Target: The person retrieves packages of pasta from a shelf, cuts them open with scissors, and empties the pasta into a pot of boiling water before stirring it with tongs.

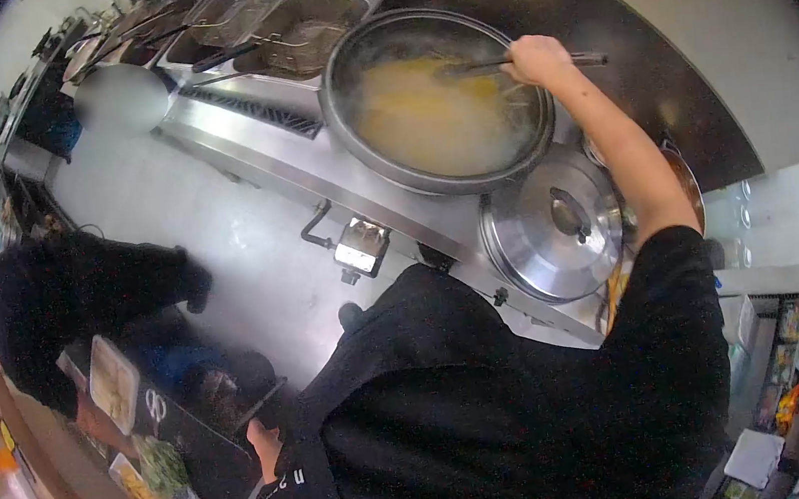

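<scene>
My right hand point(539, 59) is closed around the dark handle of a long-handled utensil point(586, 59). The utensil reaches over a large, deep round pot point(357, 159), its far end in the steam. Cloudy liquid with a yellow mass point(430, 94), some of it in strands, fills the pot; steam blurs it. Low on the left, my left hand point(266, 451) is beside the edge of a dark surface point(213, 446). Its fingers are too small and partly hidden to show whether they hold anything.
A lidded metal pot point(538, 231) stands close to my right arm. Beyond the large pot are fryer wells point(306, 35) with wire baskets. On the left a person in black point(62, 294) leans near a white tray point(114, 383) and a bag of greens point(160, 463). A metal tap fixture point(362, 244) juts from the cooker front.
</scene>
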Action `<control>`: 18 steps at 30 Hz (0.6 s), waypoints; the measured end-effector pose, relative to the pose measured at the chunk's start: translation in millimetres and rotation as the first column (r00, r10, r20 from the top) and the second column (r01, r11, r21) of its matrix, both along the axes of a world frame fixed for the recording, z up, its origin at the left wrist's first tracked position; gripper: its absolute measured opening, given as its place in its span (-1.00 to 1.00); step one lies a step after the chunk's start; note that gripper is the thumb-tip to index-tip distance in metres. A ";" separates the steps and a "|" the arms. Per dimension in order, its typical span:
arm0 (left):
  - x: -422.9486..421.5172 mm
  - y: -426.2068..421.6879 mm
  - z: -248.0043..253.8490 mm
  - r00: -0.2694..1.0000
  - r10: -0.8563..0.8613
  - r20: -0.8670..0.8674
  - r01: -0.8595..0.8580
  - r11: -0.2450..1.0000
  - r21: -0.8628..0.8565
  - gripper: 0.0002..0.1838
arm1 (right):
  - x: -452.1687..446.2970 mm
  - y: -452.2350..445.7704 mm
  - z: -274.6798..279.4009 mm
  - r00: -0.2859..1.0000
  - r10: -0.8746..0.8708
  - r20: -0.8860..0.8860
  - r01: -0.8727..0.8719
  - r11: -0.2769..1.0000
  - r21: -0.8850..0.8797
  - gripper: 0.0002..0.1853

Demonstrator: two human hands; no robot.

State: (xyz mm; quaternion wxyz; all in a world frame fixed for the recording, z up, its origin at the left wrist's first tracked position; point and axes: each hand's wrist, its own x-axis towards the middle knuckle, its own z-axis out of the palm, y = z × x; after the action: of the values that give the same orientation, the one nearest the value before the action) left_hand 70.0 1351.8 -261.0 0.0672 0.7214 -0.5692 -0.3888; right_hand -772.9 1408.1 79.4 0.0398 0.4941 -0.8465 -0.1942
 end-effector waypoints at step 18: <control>-28.7 -62.9 -57.2 0.687 0.650 -0.325 -0.535 0.755 0.379 -0.81 | 86.3 89.1 17.8 0.975 0.099 0.199 -0.091 0.995 -0.050 -0.67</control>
State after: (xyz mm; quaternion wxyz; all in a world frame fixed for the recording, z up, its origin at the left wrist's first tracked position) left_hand 41.3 1288.9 -318.2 0.2231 0.7627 -0.2180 -0.5665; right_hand -686.7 1497.2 97.3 -0.0268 0.5501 -0.8254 -0.1239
